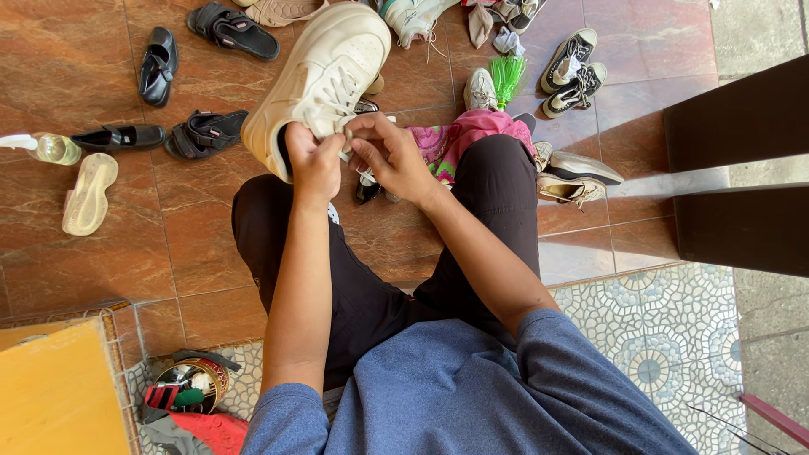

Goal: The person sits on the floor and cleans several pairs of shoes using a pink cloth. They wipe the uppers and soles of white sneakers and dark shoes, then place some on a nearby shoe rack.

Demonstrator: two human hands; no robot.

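Observation:
A large cream-white sneaker (324,72) rests tilted over my left knee, toe pointing away. My left hand (313,164) grips the shoe at its opening, near the tongue and laces. My right hand (389,156) pinches a white lace end right beside it, the fingertips of both hands meeting at the top of the lacing. I sit with both legs in black trousers spread on a brown tiled floor (168,244).
Many shoes lie around: black sandals (206,133), black flats (158,66), a clear jelly shoe (88,195), black-and-white sneakers (573,72), beige shoes (577,177). A pink cloth (459,139) and green brush (507,77) lie by my right knee. A yellow box (55,392) sits at lower left.

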